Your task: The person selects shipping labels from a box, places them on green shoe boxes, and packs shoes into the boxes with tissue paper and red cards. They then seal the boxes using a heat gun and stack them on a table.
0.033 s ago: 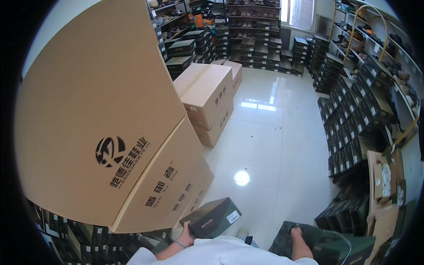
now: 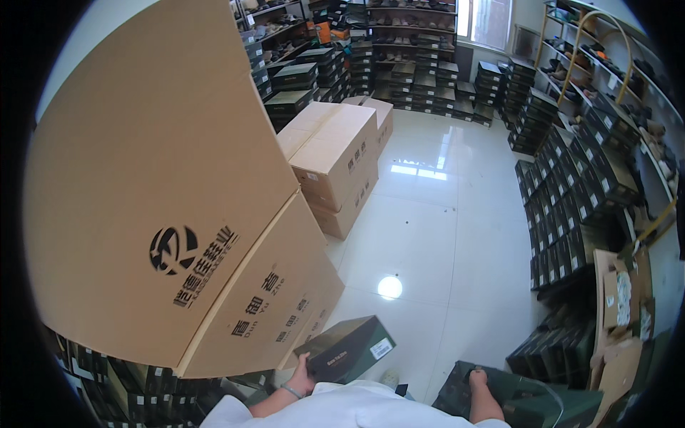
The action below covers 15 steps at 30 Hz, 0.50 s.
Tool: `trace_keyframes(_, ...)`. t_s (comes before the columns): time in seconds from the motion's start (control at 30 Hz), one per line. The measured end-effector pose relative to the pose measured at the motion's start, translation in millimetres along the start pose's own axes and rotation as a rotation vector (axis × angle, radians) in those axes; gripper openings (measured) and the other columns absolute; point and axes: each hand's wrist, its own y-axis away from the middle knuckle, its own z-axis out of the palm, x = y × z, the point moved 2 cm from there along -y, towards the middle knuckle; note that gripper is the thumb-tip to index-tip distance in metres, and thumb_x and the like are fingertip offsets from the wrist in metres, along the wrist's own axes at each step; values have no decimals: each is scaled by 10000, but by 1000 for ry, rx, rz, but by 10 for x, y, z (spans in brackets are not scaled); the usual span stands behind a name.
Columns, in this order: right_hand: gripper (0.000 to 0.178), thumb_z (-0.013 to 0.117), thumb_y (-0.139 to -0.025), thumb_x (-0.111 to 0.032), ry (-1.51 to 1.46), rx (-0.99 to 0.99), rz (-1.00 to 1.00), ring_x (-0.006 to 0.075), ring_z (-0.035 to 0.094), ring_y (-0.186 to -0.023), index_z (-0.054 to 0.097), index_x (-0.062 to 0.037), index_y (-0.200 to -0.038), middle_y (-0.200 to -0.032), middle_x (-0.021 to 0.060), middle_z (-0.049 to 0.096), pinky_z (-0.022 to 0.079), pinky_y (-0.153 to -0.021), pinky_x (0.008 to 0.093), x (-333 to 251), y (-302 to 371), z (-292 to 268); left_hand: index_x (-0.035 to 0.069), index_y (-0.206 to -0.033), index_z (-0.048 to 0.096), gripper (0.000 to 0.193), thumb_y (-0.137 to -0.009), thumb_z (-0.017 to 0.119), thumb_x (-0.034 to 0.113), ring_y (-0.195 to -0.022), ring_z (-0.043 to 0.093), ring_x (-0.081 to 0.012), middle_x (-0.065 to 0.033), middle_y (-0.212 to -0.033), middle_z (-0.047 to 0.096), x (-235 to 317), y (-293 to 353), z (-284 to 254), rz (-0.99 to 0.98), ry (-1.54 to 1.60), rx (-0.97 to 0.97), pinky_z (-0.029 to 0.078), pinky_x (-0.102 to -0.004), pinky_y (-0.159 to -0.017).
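In my left hand is a dark green shoebox with a white label on its end. The fingers grip its near left side, and the box tilts over the floor beside a tall brown carton. Low on the right, my right hand is closed at the top of a bundle of dark green shoeboxes. A thin pale strap loops over the bundle's right part. What exactly the right fingers clasp is partly hidden.
A large open brown carton fills the left, its flap hanging down. Closed cartons stand beyond it. Stacked shoeboxes line the right wall under shoe racks. More shoeboxes sit lower left. The floor is glossy white.
The shoebox in my left hand has shifted slightly up and right. My right hand and its bundle have hardly moved; the view has shifted a little.
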Motion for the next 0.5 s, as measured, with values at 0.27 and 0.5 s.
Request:
trace_keyframes(0.27,368,575,-909,-294,-191,-776,251,329,662,-802,577,-38,-1174,-1053,146,659,532,-664,478,-491,-1197,1158,184,-1426,426,763,-810,620,589,-1341,379,-381,-109,-1446,439,998,-727,2430,-129,-140,-94,284,-653,-1073)
trace_keyframes(0.5,375,579,-944,-316,-8,-638,-165,234,651,-809,593,-54,-1212,-996,109,669,514,-659,373,-3948,-1393,257,244,-1512,275,843,-816,628,561,-1345,369,-384,-119,-1502,361,2362,-1152,3776,-72,-226,-286,325,-626,-1061)
